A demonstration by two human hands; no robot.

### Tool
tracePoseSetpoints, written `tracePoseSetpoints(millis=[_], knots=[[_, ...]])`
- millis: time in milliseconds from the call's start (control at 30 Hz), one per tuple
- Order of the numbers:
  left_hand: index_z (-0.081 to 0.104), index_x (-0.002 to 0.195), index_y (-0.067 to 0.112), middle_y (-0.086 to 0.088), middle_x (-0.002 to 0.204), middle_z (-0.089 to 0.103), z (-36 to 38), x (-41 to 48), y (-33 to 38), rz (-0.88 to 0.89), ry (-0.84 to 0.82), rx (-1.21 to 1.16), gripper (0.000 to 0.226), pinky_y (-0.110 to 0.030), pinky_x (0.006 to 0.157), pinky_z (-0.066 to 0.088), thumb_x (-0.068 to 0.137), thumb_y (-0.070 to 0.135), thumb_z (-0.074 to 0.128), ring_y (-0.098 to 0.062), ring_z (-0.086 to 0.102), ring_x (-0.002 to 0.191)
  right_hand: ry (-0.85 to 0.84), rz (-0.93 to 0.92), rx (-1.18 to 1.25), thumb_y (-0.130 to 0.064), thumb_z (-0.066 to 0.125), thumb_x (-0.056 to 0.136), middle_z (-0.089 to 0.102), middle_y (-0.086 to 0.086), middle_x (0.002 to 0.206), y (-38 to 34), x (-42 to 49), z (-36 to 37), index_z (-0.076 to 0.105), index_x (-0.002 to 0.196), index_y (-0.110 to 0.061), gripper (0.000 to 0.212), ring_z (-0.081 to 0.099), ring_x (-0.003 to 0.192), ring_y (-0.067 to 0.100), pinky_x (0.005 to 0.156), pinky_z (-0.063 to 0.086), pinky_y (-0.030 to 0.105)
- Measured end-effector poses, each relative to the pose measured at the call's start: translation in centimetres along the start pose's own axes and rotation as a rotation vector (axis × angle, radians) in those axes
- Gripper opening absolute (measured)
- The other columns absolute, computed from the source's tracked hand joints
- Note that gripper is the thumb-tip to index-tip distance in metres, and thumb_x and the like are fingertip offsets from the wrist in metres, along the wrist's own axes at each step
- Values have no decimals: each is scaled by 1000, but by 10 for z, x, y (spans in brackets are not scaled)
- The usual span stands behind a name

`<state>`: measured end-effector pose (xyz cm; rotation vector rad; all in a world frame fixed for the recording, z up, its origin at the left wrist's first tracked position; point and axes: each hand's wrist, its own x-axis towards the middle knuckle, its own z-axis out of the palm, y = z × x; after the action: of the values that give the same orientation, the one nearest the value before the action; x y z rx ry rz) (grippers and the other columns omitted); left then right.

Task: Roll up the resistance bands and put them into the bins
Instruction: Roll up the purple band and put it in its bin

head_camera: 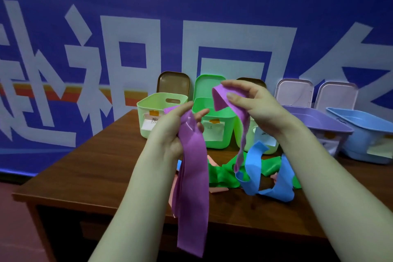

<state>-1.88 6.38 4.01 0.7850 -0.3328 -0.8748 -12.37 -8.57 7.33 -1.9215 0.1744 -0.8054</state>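
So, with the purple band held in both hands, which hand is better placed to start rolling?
Right, probably. The right hand pinches an end of the purple band between thumb and fingers, where a roll would begin. The left hand grips it mid-length, the rest hanging down, so it suits feeding.

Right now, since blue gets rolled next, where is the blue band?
In the head view, the blue band lies looped on the table, right of centre, partly over the green band, just below the right hand.

Purple band [192, 161]: smooth rubbery sheet, slight sheen. Bins [212, 132]: glossy plastic. Table [89, 166]: dark polished wood.
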Motion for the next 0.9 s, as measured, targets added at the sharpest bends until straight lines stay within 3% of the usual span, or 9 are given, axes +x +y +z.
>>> tracePoseSetpoints(millis=[133, 200, 267, 367, 467, 567, 633, 767, 900], knots=[[61, 75, 13, -7, 58, 66, 9, 0, 0, 31, -6, -11, 25, -20, 49, 46, 86, 35, 65, -11, 52, 46, -214, -52, 39, -2, 59, 89, 66, -14, 110, -11, -21, 8, 61, 119, -21, 36, 61, 102, 0, 93, 48, 18], [63, 68, 12, -2, 54, 57, 10, 3, 1, 107, 16, -51, 26, -19, 44, 44, 83, 33, 70, -9, 49, 41, -309, -53, 45, 1, 59, 87, 67, -13, 106, -12, -30, 9, 62, 116, -19, 35, 62, 100, 2, 92, 50, 20], [62, 85, 9, -6, 58, 55, 7, 8, 2, 267, 67, -61, 11, -20, 44, 43, 82, 15, 70, -13, 49, 43, -342, -64, 37, 2, 61, 86, 69, -9, 102, -8, -35, 9, 64, 110, -13, 29, 62, 98, 4, 89, 51, 20], [55, 115, 4, -12, 71, 59, 4, 7, 6, 445, -4, 19, 37, -28, 56, 45, 80, -3, 66, -17, 49, 52, -318, -33, 111, -21, 66, 82, 71, -6, 84, -1, -36, 12, 67, 89, -10, 13, 65, 84, 6, 82, 51, 19], [56, 116, 5, -7, 70, 62, 9, -5, 7, 516, -86, 231, 42, -25, 53, 46, 76, -2, 69, -14, 50, 50, -179, 95, 310, -41, 57, 80, 70, 3, 77, 1, -30, 16, 54, 85, -11, 30, 67, 72, 15, 75, 54, 29], [57, 120, 5, -15, 91, 67, 10, -13, 9, 519, -105, 401, 44, -36, 68, 52, 79, -4, 68, -26, 64, 74, -161, 72, 265, -58, 50, 75, 70, 11, 95, -5, -28, 16, 62, 101, -10, 56, 67, 87, 20, 79, 55, 30], [60, 119, 6, -17, 101, 70, 9, -16, 9, 512, -105, 481, 44, -43, 78, 55, 78, -2, 71, -34, 68, 89, -161, -37, 227, -48, 66, 78, 71, 3, 103, -14, -27, 17, 64, 107, -16, 43, 67, 95, 16, 82, 55, 29], [64, 111, 7, -11, 91, 72, 9, -17, 7, 543, -63, 534, 37, -36, 70, 57, 77, -1, 72, -27, 70, 80, -43, -194, 9, -14, 76, 78, 69, 1, 111, -26, -25, 21, 61, 115, -19, 40, 64, 107, 17, 94, 51, 39], [65, 110, 10, -14, 98, 72, 10, -23, 7, 547, -72, 593, 36, -48, 81, 56, 77, 0, 73, -30, 70, 90, 110, -247, 39, -8, 68, 85, 70, 0, 92, -39, -22, 22, 65, 102, -12, 18, 65, 85, 4, 74, 51, 18]])
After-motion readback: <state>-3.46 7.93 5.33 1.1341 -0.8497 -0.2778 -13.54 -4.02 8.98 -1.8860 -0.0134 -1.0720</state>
